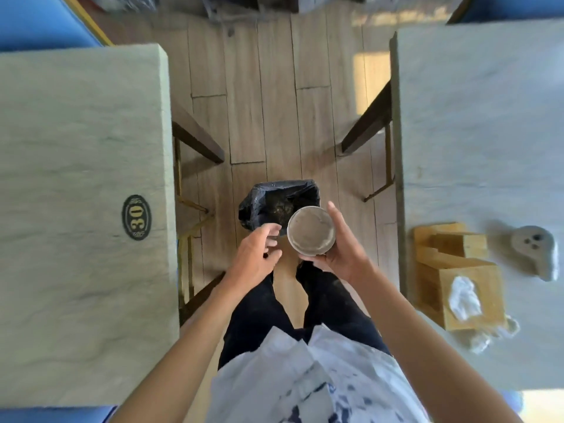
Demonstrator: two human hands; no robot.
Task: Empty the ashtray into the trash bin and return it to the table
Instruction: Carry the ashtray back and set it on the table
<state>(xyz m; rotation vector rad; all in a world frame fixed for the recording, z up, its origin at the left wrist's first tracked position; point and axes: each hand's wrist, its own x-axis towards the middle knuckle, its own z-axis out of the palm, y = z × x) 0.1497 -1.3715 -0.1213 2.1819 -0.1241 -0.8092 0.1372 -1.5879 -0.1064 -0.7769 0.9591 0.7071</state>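
Observation:
A round metal ashtray (pixel 310 231) with a grey, dusty inside faces up at me, held in my right hand (pixel 337 248), whose fingers wrap its right side and underside. It hangs just over the near right rim of a small trash bin (pixel 268 199) lined with a black bag, standing on the wooden floor between two tables; dark debris lies inside the bin. My left hand (pixel 259 254) hovers just left of the ashtray, fingers loosely curled and apart, holding nothing. The right table (pixel 476 123) has a pale stone-like top.
The left table (pixel 82 141) carries an oval "30" number plate (pixel 136 217). On the right table stand a wooden tissue box (pixel 457 279) with white tissue, a grey rounded object (pixel 535 250), and crumpled tissue near the edge. Dark table legs jut into the floor aisle. My legs stand behind the bin.

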